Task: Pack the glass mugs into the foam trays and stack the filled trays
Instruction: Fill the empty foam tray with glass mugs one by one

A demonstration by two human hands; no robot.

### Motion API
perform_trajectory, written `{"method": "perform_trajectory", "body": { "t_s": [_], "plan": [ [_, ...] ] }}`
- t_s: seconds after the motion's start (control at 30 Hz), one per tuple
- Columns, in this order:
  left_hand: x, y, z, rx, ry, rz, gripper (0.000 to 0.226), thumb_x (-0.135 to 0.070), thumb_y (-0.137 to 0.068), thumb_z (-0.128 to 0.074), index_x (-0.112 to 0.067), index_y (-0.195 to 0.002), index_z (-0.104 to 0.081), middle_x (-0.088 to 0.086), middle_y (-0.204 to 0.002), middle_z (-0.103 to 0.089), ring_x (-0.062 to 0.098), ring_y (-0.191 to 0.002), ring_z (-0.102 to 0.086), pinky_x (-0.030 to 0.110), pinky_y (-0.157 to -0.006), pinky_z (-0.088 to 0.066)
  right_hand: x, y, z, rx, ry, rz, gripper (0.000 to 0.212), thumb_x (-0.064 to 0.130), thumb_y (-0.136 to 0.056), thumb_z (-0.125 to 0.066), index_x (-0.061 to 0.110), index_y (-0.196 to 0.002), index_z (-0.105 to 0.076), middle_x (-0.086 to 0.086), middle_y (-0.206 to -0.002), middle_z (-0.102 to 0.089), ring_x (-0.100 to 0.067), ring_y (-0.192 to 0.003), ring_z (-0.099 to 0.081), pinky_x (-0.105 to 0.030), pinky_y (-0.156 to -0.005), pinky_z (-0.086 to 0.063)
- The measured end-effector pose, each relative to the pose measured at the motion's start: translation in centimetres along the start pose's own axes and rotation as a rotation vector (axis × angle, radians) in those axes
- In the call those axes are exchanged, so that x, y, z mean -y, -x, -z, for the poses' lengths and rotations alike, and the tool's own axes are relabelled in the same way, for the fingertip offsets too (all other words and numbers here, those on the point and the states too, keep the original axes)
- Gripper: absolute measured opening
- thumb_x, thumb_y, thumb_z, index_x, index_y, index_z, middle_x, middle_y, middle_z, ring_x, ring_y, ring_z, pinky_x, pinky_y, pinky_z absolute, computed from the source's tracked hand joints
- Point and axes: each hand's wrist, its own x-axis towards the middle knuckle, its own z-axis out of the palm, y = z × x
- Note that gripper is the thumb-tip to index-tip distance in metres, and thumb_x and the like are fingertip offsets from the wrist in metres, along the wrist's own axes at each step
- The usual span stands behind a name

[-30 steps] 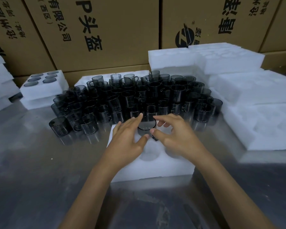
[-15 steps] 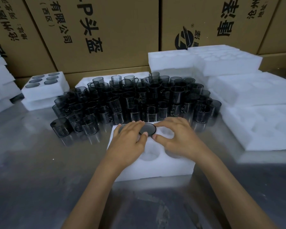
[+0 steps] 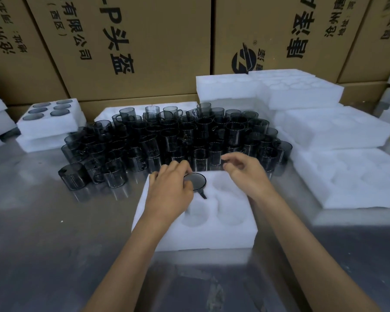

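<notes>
A white foam tray (image 3: pixel 196 235) with round pockets lies on the steel table in front of me. One dark glass mug (image 3: pixel 197 181) sits sunk in its far middle pocket, flat base up, handle pointing toward me. My left hand (image 3: pixel 169 194) lies over the tray's far left part, fingertips touching the mug's left edge. My right hand (image 3: pixel 243 174) hovers over the far right pocket with loosely bent fingers and holds nothing. Just beyond the tray stands a dense crowd of several smoky glass mugs (image 3: pixel 178 140).
A filled foam tray (image 3: pixel 52 124) sits on another at the far left. Empty foam trays (image 3: pixel 351 176) lie at the right, and more are stacked at the back (image 3: pixel 268 91). Cardboard boxes (image 3: pixel 122 41) wall off the rear. Bare steel table (image 3: pixel 43 244) lies near me.
Both hands pushed the mug down into the far middle pocket. My right hand has since let go and lifted to the right; my left hand stays at the mug's edge.
</notes>
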Motion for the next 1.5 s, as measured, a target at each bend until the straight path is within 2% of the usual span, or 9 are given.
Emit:
{"method": "perform_trajectory", "body": {
  "t_s": [0.13,0.27,0.33,0.43,0.73,0.87,1.03,1.33,1.5],
  "plan": [
    [0.0,0.0,0.1,-0.025,0.016,-0.003,0.020,-0.012,-0.088,-0.050,-0.025,-0.103,-0.055,-0.017,-0.097,-0.047,0.009,-0.094,-0.036,0.027,-0.087,-0.020,1.2,-2.7,-0.6,0.087,0.174,-0.010,0.035,0.020,-0.092,-0.056,0.035,-0.122,-0.066,0.010,-0.075,-0.066,-0.007,-0.079,-0.060,-0.028,-0.078,-0.048],
    [0.1,0.1,0.3,-0.031,0.007,-0.001,0.021,-0.012,-0.088,-0.050,-0.025,-0.103,-0.056,-0.018,-0.097,-0.046,0.011,-0.100,-0.041,0.024,-0.082,-0.015,2.8,-5.0,-1.7,0.356,0.407,-0.086,0.040,0.024,-0.094,-0.052,0.033,-0.133,-0.060,0.005,-0.124,-0.065,-0.016,-0.109,-0.059,-0.029,-0.094,-0.047],
    [0.1,0.2,0.4,-0.027,0.014,0.001,0.021,-0.012,-0.088,-0.049,-0.025,-0.104,-0.056,-0.018,-0.096,-0.045,0.011,-0.101,-0.043,0.024,-0.084,-0.016,3.0,-5.4,-2.4,0.409,0.443,-0.103,0.032,0.022,-0.093,-0.055,0.030,-0.122,-0.062,0.003,-0.125,-0.061,-0.020,-0.117,-0.057,-0.032,-0.099,-0.048],
    [0.2,0.3,0.4,-0.030,0.014,0.003,0.020,-0.014,-0.089,-0.049,-0.025,-0.104,-0.057,-0.019,-0.095,-0.045,0.012,-0.101,-0.045,0.024,-0.085,-0.016,2.5,-5.3,-3.0,0.300,0.467,-0.092,0.008,0.030,-0.088,-0.064,0.026,-0.092,-0.059,0.003,-0.097,-0.064,-0.023,-0.104,-0.063,-0.037,-0.089,-0.052],
    [0.2,0.6,0.7,-0.032,0.054,0.018,0.022,-0.020,-0.096,-0.046,-0.024,-0.111,-0.062,-0.013,-0.110,-0.060,0.013,-0.109,-0.050,0.025,-0.094,-0.020,2.6,-1.4,-1.3,-0.188,0.463,0.171,0.055,0.065,-0.070,-0.076,0.021,-0.083,-0.046,0.005,-0.058,-0.053,-0.016,-0.056,-0.050,-0.032,-0.055,-0.041],
    [-0.2,0.9,1.2,-0.089,0.221,0.034,0.026,-0.020,-0.099,-0.048,-0.024,-0.119,-0.064,-0.009,-0.113,-0.069,0.019,-0.100,-0.061,0.039,-0.100,-0.042,2.0,0.0,0.0,-0.173,0.095,0.211,0.048,0.050,-0.068,-0.083,0.030,-0.088,-0.045,0.003,-0.077,-0.065,-0.012,-0.062,-0.056,-0.029,-0.059,-0.045],
    [-0.8,0.3,1.9,-0.127,0.538,0.018,0.033,-0.012,-0.099,-0.050,-0.027,-0.127,-0.059,-0.013,-0.115,-0.066,-0.006,-0.105,-0.058,0.007,-0.084,-0.044,0.5,1.0,0.7,-0.065,-0.302,0.225,0.058,0.030,-0.061,-0.087,0.041,-0.097,-0.043,0.010,-0.108,-0.072,-0.010,-0.088,-0.068,-0.042,-0.089,-0.054],
    [-3.5,-2.0,0.9,0.102,0.593,-0.181,0.078,-0.006,-0.086,-0.073,-0.038,-0.147,-0.037,-0.018,-0.138,-0.054,-0.012,-0.119,-0.049,-0.001,-0.087,-0.035,0.7,2.0,2.4,0.050,-0.247,0.398,0.055,0.010,-0.074,-0.080,0.037,-0.114,-0.052,0.012,-0.118,-0.065,-0.012,-0.115,-0.061,-0.034,-0.096,-0.049],
    [-3.8,-1.2,0.1,-0.082,0.553,-0.224,0.062,-0.016,-0.079,-0.081,-0.039,-0.130,-0.054,-0.023,-0.121,-0.061,0.004,-0.118,-0.053,0.030,-0.101,-0.045,0.9,2.3,2.7,0.104,-0.288,0.438,0.063,-0.004,-0.073,-0.064,0.033,-0.124,-0.059,0.006,-0.124,-0.061,-0.018,-0.120,-0.058,-0.033,-0.100,-0.049]
  ]
}}
